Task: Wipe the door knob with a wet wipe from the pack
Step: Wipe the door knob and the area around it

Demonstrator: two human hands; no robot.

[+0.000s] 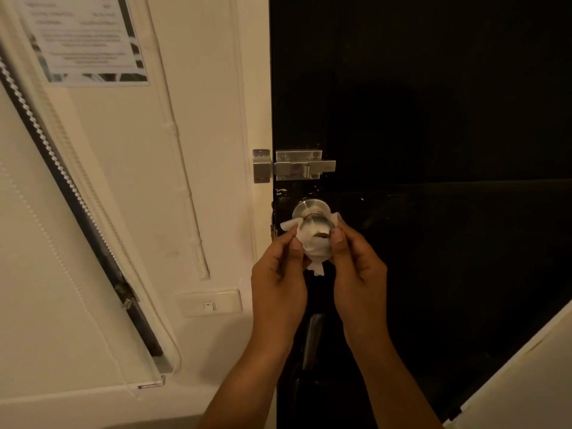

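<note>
Head view shows two hands close together, the left hand (278, 274) and the right hand (359, 270) each pinching one white wet wipe (312, 243) draped over the lower half of the single steel door knob (317, 224). Wiping appears underway; next, I judge, the wipe must be rubbed around the knob's uncovered top. At 12 o'clock from the knob sits one sliding bolt (305, 165); at 8 o'clock, one wall switch (209, 305). No pack is visible.
</note>
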